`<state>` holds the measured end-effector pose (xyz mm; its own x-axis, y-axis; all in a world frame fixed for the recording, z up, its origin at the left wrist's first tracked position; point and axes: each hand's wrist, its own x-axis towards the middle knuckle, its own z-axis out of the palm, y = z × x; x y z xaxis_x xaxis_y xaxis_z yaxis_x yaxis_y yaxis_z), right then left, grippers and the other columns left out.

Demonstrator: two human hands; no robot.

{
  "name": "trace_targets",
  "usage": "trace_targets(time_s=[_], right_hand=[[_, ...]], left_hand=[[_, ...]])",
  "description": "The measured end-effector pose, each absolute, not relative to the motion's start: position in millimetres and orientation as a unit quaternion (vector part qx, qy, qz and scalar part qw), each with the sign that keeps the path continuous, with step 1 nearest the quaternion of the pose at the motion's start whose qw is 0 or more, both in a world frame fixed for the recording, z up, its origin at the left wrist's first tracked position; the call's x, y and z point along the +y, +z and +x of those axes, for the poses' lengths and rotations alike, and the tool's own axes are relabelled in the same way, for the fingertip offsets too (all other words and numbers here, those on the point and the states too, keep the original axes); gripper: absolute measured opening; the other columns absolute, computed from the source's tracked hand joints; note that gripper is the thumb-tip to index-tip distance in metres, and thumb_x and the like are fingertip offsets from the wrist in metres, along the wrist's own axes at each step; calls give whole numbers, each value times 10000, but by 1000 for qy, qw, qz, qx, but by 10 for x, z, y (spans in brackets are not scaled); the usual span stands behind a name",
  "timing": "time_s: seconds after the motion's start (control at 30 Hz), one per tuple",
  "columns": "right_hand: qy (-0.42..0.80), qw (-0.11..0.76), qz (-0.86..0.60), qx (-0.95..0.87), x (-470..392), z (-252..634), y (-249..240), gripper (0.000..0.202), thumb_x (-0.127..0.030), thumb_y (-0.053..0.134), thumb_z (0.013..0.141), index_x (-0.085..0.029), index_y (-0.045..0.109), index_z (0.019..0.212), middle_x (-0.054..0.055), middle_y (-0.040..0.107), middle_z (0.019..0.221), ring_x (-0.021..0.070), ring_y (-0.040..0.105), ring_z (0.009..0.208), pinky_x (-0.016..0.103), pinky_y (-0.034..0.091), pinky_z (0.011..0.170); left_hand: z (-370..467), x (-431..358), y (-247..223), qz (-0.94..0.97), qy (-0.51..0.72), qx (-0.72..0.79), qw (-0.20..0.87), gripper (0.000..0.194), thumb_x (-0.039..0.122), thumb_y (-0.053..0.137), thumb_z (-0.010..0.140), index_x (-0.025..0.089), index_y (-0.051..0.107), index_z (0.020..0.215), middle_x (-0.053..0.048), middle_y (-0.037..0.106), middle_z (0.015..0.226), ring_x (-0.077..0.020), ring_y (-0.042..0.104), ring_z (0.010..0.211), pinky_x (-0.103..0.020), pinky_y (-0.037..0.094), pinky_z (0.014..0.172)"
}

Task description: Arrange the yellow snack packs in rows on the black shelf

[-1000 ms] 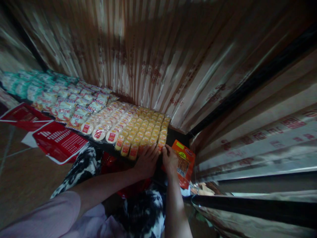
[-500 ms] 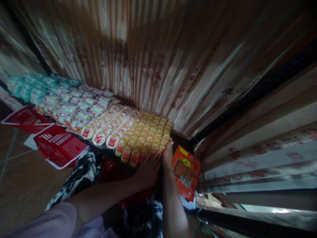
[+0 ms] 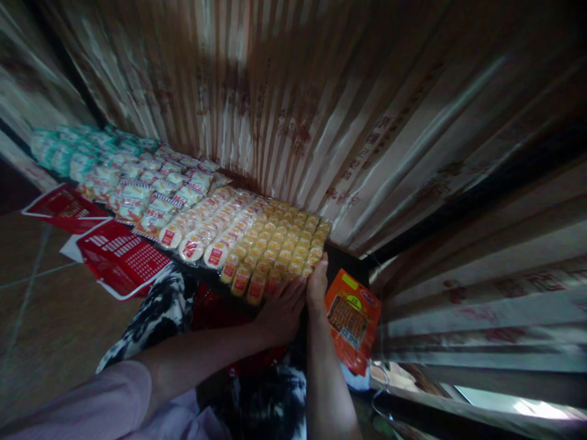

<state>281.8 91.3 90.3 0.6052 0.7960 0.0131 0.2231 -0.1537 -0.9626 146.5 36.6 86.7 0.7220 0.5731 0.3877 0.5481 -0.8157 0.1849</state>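
Rows of small yellow wrapped cakes (image 3: 279, 238) stand at the right end of a dark shelf (image 3: 343, 260). My left hand (image 3: 282, 308) lies against their front edge with its fingers stretched out. Against their right side rests my right hand (image 3: 317, 284), its fingers extended and partly hidden by the packs. To the left of the yellow cakes come rows of round white wrapped crackers (image 3: 215, 253). An orange snack bag (image 3: 351, 315) with a picture on it is just right of my right hand.
Further left on the shelf are white-and-blue snack bags (image 3: 158, 211) and green bags (image 3: 82, 159). Red printed sheets (image 3: 121, 253) hang at the shelf's front left. A pleated printed curtain (image 3: 275, 110) rises behind, with a dark post (image 3: 413, 226) at the right.
The whole scene has shifted slightly to the right in view as the head turned. Both hands keep the same place against the yellow cakes.
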Motion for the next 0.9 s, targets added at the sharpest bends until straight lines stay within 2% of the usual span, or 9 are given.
trace_targets(time_s=[0.17, 0.27, 0.4, 0.5, 0.67, 0.8, 0.9], right_hand=[[269, 541, -707, -368, 936, 2849, 841, 800, -680, 125, 872, -169, 279, 1469, 100, 345, 1505, 202, 300, 1391, 392, 213, 1147], [271, 572, -688, -356, 916, 2857, 840, 787, -673, 133, 875, -179, 267, 1473, 82, 304, 1529, 198, 275, 1403, 399, 218, 1147], [244, 604, -680, -337, 796, 2808, 883, 797, -650, 164, 880, -127, 265, 1472, 97, 231, 1557, 185, 193, 1436, 375, 143, 1173], [209, 603, -687, -348, 622, 2713, 950, 787, -614, 155, 894, -87, 254, 1470, 117, 227, 1555, 186, 189, 1438, 377, 132, 1178], [152, 604, -697, -356, 276, 2507, 1037, 715, -550, 180, 915, -76, 357, 1421, 130, 330, 1511, 192, 292, 1399, 391, 201, 1164], [140, 572, -733, -341, 34, 2357, 1012, 689, -507, 158, 913, -62, 433, 1362, 165, 425, 1442, 216, 380, 1344, 401, 275, 1127], [138, 566, -748, -318, -100, 2235, 964, 658, -535, 239, 896, -80, 515, 1282, 177, 523, 1346, 238, 469, 1264, 400, 344, 1075]], left_hand=[[1437, 361, 940, 933, 196, 301, 27, 580, 264, 369, 917, 43, 275, 1444, -128, 222, 1549, -224, 67, 1461, -416, 72, 1195], [1405, 353, 969, 934, 196, 298, 24, 528, 243, 356, 924, 36, 329, 1410, -136, 226, 1547, -230, 50, 1462, -440, 77, 1192], [1387, 343, 961, 934, 209, 290, 18, 492, 247, 341, 937, 36, 368, 1381, -136, 229, 1546, -219, 48, 1462, -441, 86, 1190], [1405, 349, 918, 930, 220, 293, 9, 483, 226, 348, 931, 35, 383, 1373, -136, 258, 1536, -217, 59, 1462, -440, 84, 1190], [1430, 374, 848, 923, 269, 276, -8, 393, 220, 325, 955, 80, 514, 1269, -116, 340, 1505, -214, 116, 1455, -440, 127, 1187], [1349, 315, 831, 909, 318, 270, 0, 352, 218, 364, 936, 99, 587, 1181, -113, 433, 1451, -229, 195, 1439, -451, 190, 1170], [1212, 197, 787, 901, 338, 271, 4, 333, 205, 380, 925, 104, 611, 1143, -122, 462, 1427, -241, 234, 1426, -460, 231, 1153]])
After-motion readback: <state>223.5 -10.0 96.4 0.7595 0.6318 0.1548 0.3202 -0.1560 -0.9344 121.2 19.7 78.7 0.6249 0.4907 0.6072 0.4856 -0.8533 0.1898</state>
